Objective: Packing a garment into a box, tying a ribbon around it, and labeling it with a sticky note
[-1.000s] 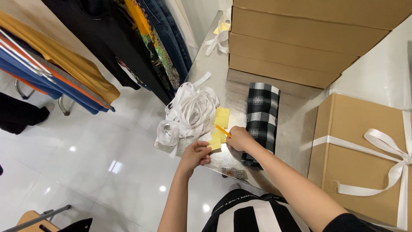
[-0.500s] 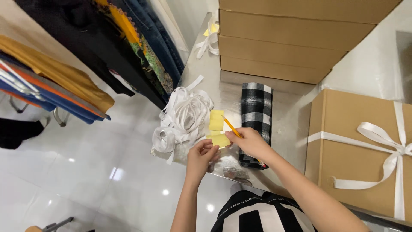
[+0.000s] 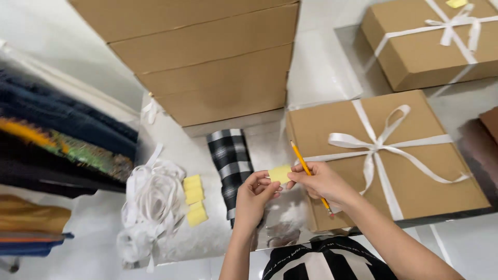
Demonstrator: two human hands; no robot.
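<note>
Two hands at the bottom centre: left hand (image 3: 254, 194) and right hand (image 3: 317, 181), both pinching one small yellow sticky note (image 3: 280, 173), held flat between them above the glossy white floor (image 3: 78, 243), fingertips of each hand closed on opposite edges. Also clamped in the right hand, one yellow pencil (image 3: 306, 168), slanting up and to the left, dark tip poking out below the palm. Note pale yellow, roughly square, blank on the visible face, slightly curled at one edge. Just left, one folded black-and-white checked cloth (image 3: 231, 163) lying lengthwise. Further left, three more yellow sticky notes (image 3: 194, 199) in a short row, beside one loose heap of white ribbon (image 3: 150, 202). Two flat cardboard boxes tied with white ribbon bows: near box (image 3: 415, 181) just beside the right hand, far box (image 3: 415, 46) at the top right. One stack of four plain cardboard boxes (image 3: 207, 67) behind the cloth. Hanging garments (image 3: 57, 135) along the left edge, number unclear.
</note>
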